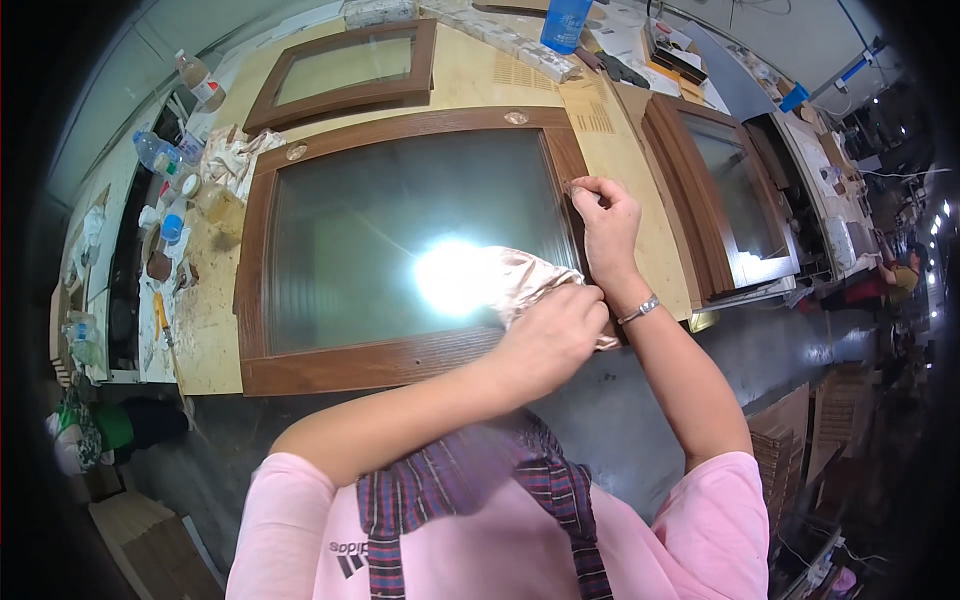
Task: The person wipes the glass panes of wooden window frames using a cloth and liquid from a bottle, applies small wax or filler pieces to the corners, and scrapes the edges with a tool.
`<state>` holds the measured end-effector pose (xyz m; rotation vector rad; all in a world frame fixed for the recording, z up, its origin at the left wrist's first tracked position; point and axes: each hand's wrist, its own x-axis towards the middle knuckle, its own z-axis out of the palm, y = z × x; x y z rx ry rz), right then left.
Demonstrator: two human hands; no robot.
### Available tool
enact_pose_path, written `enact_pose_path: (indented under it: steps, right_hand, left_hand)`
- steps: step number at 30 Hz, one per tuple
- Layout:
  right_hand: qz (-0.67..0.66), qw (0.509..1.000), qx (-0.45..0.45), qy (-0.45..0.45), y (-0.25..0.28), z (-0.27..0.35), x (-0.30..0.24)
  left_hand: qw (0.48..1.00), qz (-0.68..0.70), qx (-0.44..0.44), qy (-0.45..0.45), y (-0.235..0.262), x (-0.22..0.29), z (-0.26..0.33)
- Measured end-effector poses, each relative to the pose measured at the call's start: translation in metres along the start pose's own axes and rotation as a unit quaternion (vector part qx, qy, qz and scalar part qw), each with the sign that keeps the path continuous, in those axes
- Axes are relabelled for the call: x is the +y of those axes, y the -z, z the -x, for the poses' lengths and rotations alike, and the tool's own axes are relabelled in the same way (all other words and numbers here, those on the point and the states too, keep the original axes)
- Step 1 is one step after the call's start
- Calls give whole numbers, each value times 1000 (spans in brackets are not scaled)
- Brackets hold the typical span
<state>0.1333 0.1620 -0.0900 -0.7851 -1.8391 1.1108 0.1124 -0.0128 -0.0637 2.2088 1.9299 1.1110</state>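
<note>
A brown wooden cabinet door with a glass panel (pixel 350 235) lies flat before me, and a bright light glares off the glass. My left hand (pixel 556 335) is closed around a shiny pinkish cloth (pixel 533 280), which rests over the lower right corner of the door. Higher up, at the right side of the frame, my right hand (pixel 610 222) has its fingertips pinched together. Something small and dark shows at those fingertips, too small to name. Two oval metal fittings are set in the door's far rail.
Beyond lies a smaller glass-panelled door (pixel 345 72). More framed doors are stacked on the right (pixel 715 190). Plastic bottles (pixel 160 152), a crumpled cloth (pixel 228 158) and a yellow-handled tool (pixel 162 318) sit on the left. A blue cup (pixel 566 25) stands at the back.
</note>
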Motion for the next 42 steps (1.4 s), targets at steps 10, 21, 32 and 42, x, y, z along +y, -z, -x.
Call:
enact_pose_path:
  steps: [10,21,32,42]
  right_hand:
    - [27,999,-21,-30,-1,1,-8]
    - [-32,999,-13,-23,11,-2,12]
    - [-75,996,-9,-49,13,-5,16]
    - [-35,997,13,-70,17,4,12]
  left_hand:
    - [999,-33,-11,-6,23,-13,30]
    - [978,-127,31,162,170,-55,175]
    - [974,-34,-12,225,149,-56,118]
    - [976,-75,-129,160,147,-80,98]
